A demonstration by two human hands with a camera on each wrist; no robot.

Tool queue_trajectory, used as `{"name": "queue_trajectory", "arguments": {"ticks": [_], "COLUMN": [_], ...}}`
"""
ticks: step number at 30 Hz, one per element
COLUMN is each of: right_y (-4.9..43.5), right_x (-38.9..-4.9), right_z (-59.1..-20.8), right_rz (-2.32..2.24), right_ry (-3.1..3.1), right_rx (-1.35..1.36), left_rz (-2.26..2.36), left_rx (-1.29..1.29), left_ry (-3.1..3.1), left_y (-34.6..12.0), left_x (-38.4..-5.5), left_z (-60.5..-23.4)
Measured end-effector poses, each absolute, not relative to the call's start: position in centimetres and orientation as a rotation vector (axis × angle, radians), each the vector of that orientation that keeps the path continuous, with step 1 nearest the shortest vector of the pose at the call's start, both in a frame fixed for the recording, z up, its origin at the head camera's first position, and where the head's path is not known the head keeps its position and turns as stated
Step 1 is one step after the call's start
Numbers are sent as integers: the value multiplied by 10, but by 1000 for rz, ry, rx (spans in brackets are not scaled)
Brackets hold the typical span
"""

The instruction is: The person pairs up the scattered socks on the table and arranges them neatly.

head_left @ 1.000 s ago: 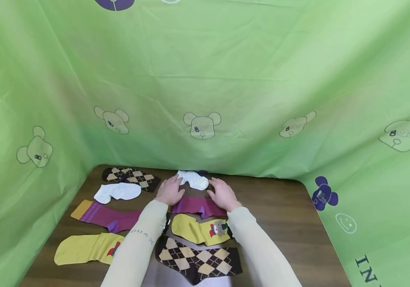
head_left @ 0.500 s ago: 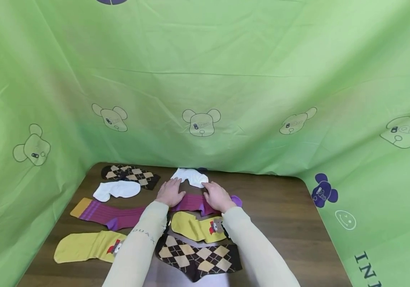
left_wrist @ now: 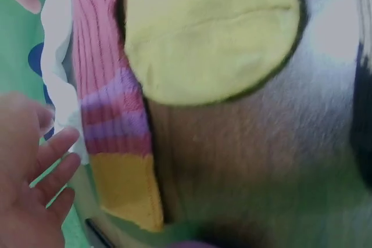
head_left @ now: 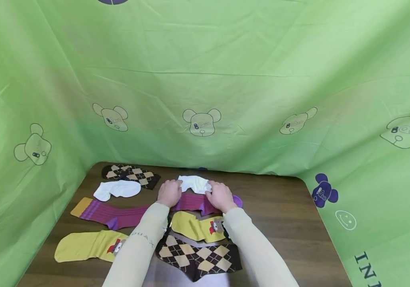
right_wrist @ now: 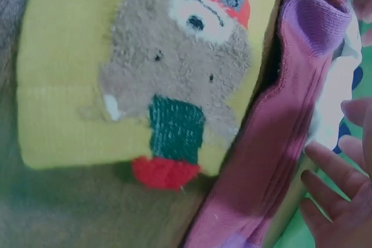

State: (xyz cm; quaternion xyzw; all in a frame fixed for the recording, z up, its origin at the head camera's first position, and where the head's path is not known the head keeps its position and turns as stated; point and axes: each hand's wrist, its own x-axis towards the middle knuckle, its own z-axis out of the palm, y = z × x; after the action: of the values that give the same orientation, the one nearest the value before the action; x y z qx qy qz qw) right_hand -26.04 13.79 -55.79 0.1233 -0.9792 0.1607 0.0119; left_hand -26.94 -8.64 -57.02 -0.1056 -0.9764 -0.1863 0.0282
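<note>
A white ankle sock (head_left: 195, 184) stretches between the two hands near the table's back edge. My left hand (head_left: 170, 193) pinches its left end with thumb and fingers. The right hand (head_left: 221, 196) grips the opposite end. In the left wrist view the left fingers (left_wrist: 55, 149) overlap the end of the white sock (left_wrist: 57, 68). Fingers of the right hand (right_wrist: 343, 184) show beside the white sock (right_wrist: 332, 100) in the right wrist view. Below the hands lies a maroon sock (head_left: 190, 202) with purple heel and toe, partly hidden by them.
Nearer are a yellow bear sock (head_left: 190, 228) and a brown argyle sock (head_left: 197, 257). To the left lie another argyle sock (head_left: 142, 177), white sock (head_left: 118, 189), maroon sock (head_left: 101, 213) and yellow sock (head_left: 79, 247). Green cloth (head_left: 205, 87) surrounds the wooden table (head_left: 283, 223).
The right hand has moved left to the white sock's end. Both hands have curled onto the sock, which has shifted slightly toward me and away from the back edge.
</note>
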Motion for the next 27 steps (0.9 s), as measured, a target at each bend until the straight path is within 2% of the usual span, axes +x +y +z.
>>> {"name": "queue_trajectory", "arguments": {"ticks": [8,14,27], "right_y": [143,141,132], "right_x": [-266,-268,-261], "right_z": [-566,-567,-563], "right_rz": [443,404,428], "right_ry": [-2996,-3022,-3043], "right_rx": [136,98,59], "left_rz": [-808,-827,-799], "left_rx": [-77,16,35], "left_ry": [-2825,-2784,-2953], "left_y": [-81,-79,-77], "left_x": [-266,-268,-273], "left_z": [-580,-580,-571]}}
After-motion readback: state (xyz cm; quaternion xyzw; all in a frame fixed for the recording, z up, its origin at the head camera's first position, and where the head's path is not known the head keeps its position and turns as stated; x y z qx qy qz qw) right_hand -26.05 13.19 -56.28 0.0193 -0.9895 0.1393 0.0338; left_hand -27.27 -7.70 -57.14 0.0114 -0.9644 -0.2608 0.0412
